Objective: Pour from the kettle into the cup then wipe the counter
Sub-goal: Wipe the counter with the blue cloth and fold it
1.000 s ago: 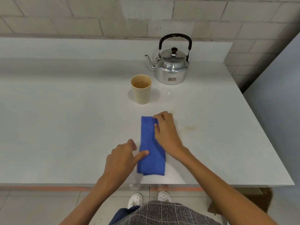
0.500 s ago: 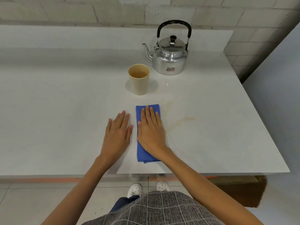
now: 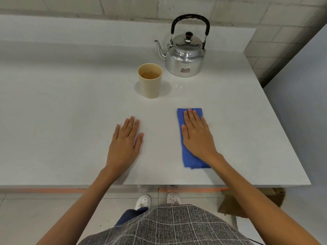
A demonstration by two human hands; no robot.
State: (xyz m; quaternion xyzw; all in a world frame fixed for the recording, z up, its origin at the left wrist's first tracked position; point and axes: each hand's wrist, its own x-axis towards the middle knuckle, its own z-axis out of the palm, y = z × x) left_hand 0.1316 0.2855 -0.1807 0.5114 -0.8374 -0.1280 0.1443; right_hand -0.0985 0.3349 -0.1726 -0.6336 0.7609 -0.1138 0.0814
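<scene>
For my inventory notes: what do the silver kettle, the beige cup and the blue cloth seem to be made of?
The silver kettle looks like polished metal, perhaps aluminium: it mirrors the light; its arched handle looks like black plastic. The beige cup seems matte plastic or similar, no shine. The blue cloth under the right hand looks like soft, fuzzy textile, maybe microfibre.

The kettle is set on the counter at upper centre-right, the cup just lower left of it. Below, the right hand is laid flat on the cloth; the left hand is laid flat on the counter, left of the cloth.
</scene>
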